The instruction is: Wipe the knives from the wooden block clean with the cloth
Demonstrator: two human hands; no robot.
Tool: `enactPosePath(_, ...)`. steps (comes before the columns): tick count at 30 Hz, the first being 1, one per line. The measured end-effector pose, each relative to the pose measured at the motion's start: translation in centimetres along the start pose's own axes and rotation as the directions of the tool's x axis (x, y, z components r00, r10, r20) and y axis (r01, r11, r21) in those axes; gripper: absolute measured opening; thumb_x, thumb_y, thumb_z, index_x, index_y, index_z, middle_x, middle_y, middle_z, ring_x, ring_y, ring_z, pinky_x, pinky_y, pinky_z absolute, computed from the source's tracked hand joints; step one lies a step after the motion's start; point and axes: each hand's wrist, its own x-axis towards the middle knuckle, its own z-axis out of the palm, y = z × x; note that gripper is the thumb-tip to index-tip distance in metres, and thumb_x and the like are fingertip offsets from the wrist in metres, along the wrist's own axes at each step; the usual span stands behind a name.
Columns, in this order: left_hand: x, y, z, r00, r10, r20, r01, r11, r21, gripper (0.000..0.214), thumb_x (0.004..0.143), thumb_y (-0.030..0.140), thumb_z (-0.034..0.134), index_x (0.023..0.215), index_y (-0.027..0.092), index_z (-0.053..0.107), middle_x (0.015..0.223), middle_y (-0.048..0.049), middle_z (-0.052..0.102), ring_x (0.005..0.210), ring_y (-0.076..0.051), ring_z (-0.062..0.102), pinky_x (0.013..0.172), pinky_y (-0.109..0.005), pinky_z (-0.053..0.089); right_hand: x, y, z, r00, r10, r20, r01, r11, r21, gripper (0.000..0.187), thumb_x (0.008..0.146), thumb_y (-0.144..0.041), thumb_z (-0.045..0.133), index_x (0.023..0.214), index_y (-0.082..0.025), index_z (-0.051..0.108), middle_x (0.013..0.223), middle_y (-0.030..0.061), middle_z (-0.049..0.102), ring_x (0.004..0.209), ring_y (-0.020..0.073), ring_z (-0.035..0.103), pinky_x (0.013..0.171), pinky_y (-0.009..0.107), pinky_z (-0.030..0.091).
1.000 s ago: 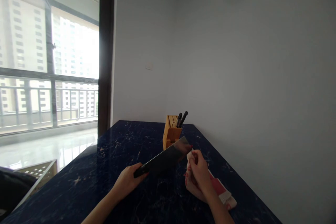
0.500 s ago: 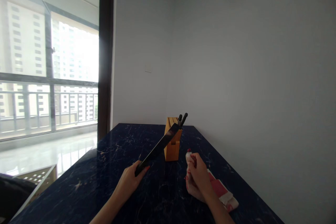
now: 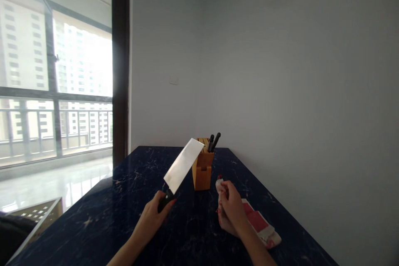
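Note:
A cleaver (image 3: pixel 183 165) with a broad shiny blade and black handle is gripped by my left hand (image 3: pixel 153 213). Its blade slants up and to the right, with the tip in front of the upper left of a wooden knife block (image 3: pixel 203 176). Black-handled tools (image 3: pixel 214 141) stick out of the block's slots. My right hand (image 3: pixel 232 205) is closed on a white and red cloth (image 3: pixel 255 221). Part of that cloth is bunched in the fingers, and the rest lies on the table to the right.
The dark blue marbled table (image 3: pixel 102 216) narrows toward the corner of two grey walls (image 3: pixel 280 91). Left of it are a large window (image 3: pixel 84 62) and, lower down, a perforated light-coloured panel (image 3: pixel 40 216) beside something black.
The cleaver's blade has turned from nearly edge-on and dark to showing its broad, bright face. My right hand keeps its hold on the cloth. The view has shifted slightly.

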Motion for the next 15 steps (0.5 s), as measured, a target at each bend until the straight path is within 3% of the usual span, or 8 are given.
enactPosePath(4, 0.3, -0.8, 0.3, 0.999, -0.032, -0.003, 0.032, 0.998, 0.058, 0.030, 0.076, 0.051, 0.047, 0.073, 0.022, 0.043, 0.055, 0.0049, 0.056, 0.051, -0.014, 0.057, 0.050, -0.023, 0.038, 0.0, 0.4, 0.3, 0.999, -0.033, 0.006, 0.033, 0.999, -0.014, 0.024, 0.072, -0.023, 0.042, 0.090, -0.019, 0.056, 0.089, 0.0053, 0.061, 0.082, 0.0199, 0.056, 0.074, 0.032, 0.042)
enactPosePath(9, 0.7, -1.6, 0.5, 0.999, -0.026, -0.018, 0.030, 0.967, 0.255, 0.028, 0.069, 0.045, 0.055, 0.067, 0.022, 0.041, 0.058, 0.0037, 0.058, 0.055, -0.014, 0.057, 0.049, -0.022, 0.033, -0.2, 0.0, 0.4, 0.999, -0.046, -0.018, 0.046, 0.999, -0.012, 0.024, 0.070, -0.023, 0.043, 0.089, -0.020, 0.058, 0.085, 0.0047, 0.061, 0.080, 0.0199, 0.056, 0.072, 0.031, 0.043)
enactPosePath(15, 0.5, -1.2, -0.4, 0.999, -0.040, 0.013, 0.031, 0.902, 0.430, 0.022, 0.073, 0.042, 0.050, 0.070, 0.023, 0.042, 0.061, 0.0038, 0.060, 0.057, -0.014, 0.058, 0.051, -0.021, 0.030, 0.0, 0.0, 0.2, 0.998, 0.000, -0.059, -0.001, 1.000, -0.011, 0.022, 0.070, -0.026, 0.043, 0.088, -0.020, 0.056, 0.081, 0.0040, 0.061, 0.074, 0.0183, 0.057, 0.067, 0.029, 0.044)
